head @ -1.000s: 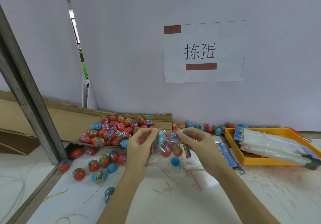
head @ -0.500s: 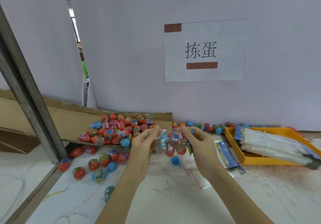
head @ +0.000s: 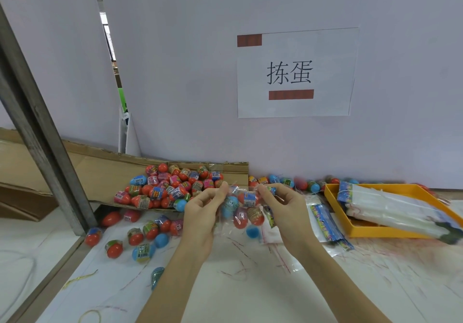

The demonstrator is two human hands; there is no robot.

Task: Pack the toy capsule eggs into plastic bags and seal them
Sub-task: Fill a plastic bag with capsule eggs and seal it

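Pale lilac partition panels are standing behind a white tabletop (head: 250, 292) that is showing thin red scribble marks. On the panel a white paper sheet (head: 295, 72) is carrying two black characters, 拣蛋, with a brown-red bar above left and another below.

Toward the tabletop's far left, a flattened brown cardboard sheet (head: 100, 170) is bearing a heap of toy capsule eggs (head: 170, 187): smooth, glossy ovals in red, blue and pink, each banded with a printed wrapper too small to read. More eggs are lying loose along the left edge and the far edge.

Above the middle of the tabletop both hands are holding up a clear, crinkled plastic bag (head: 240, 210) with several eggs inside. The left hand (head: 203, 212) is pinching the bag's top at its left corner between thumb and fingertips; the right hand (head: 283, 207) is pinching the top at the right corner likewise.

At the far right edge an orange rectangular tray (head: 370, 232) is holding a stack of flat empty bags (head: 390, 205) with colourful printed headers.
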